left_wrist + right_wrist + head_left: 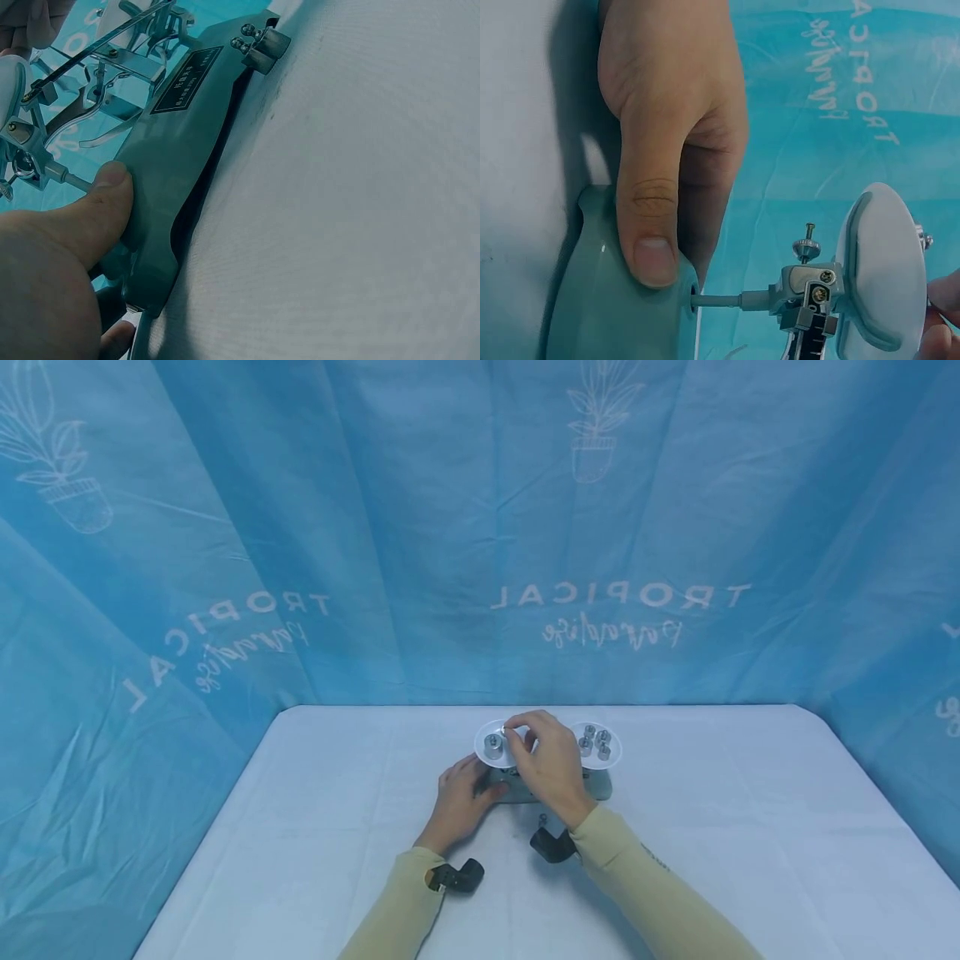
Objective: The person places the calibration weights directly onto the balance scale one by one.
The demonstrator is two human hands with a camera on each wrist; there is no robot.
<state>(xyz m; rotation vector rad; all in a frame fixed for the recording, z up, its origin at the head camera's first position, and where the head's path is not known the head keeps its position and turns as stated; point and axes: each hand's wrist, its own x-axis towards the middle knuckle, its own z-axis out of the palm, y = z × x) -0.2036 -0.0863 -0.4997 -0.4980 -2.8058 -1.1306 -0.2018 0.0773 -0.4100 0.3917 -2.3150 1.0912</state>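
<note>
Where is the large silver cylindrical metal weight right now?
In the head view, the weight stands on the round white pan on the person's left, just left of the right hand and beyond the left hand.

A person wears long, olive-beige cloth sleeves (663,893), the right one marked with small dark lettering (656,857); each carries a stubby, elbow-shaped black device (468,877) near its end.
</note>
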